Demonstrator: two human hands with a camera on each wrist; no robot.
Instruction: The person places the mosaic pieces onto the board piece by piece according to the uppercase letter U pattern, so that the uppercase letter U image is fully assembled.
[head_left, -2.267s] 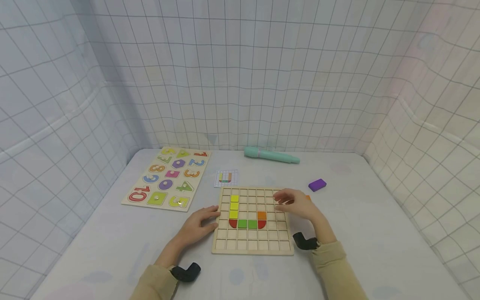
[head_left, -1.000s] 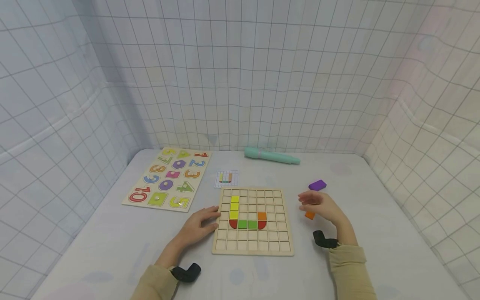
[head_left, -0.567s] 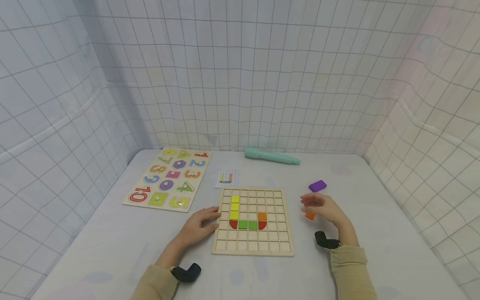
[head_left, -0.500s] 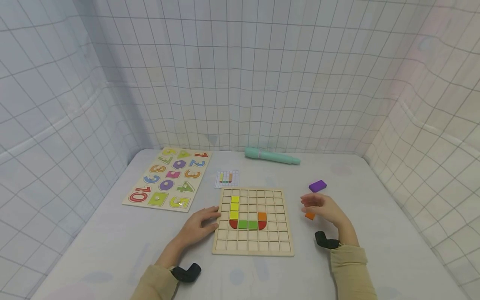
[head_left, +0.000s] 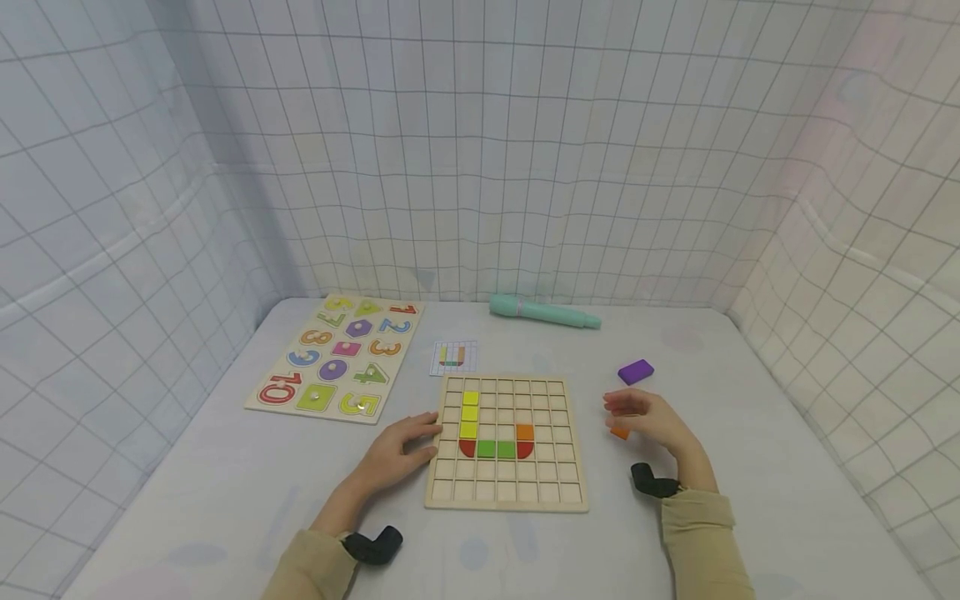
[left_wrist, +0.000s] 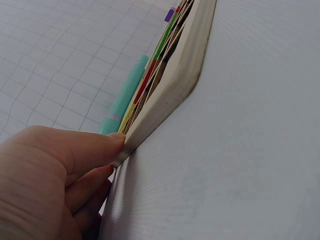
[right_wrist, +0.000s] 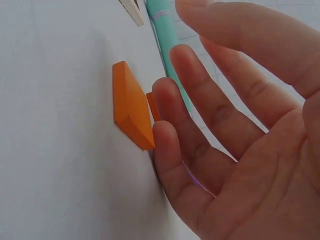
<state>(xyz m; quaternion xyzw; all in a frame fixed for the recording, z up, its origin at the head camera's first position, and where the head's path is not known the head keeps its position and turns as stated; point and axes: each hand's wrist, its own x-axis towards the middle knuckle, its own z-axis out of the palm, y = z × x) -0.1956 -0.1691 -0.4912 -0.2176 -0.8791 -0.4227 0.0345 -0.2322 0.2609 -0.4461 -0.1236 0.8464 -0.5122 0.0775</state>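
A wooden grid board (head_left: 507, 493) lies on the table, holding a U-like row of tiles: yellow tiles (head_left: 469, 413), red rounded tiles (head_left: 467, 449), green tiles (head_left: 486, 450) and an orange tile (head_left: 524, 432). Against the board's left edge rests my left hand (head_left: 392, 450), thumb and fingertips touching its side. My right hand (head_left: 651, 418) hovers right of the board with fingers loosely bent and nothing in them. Under it sits an orange block (right_wrist: 131, 107), close to the fingertips. A second orange piece (right_wrist: 153, 106) is mostly hidden behind a finger in the right wrist view.
A purple block (head_left: 636, 372) lies beyond the right hand. Behind the board are a small pattern card (head_left: 453, 358) with a U design and a teal marker-like tube (head_left: 544, 312). A number-and-shape puzzle board (head_left: 333, 358) lies at the left.
My right hand has moved right, from over the board's right edge to above the orange pieces, then nearly stopped. The left hand has stayed at the board's edge.
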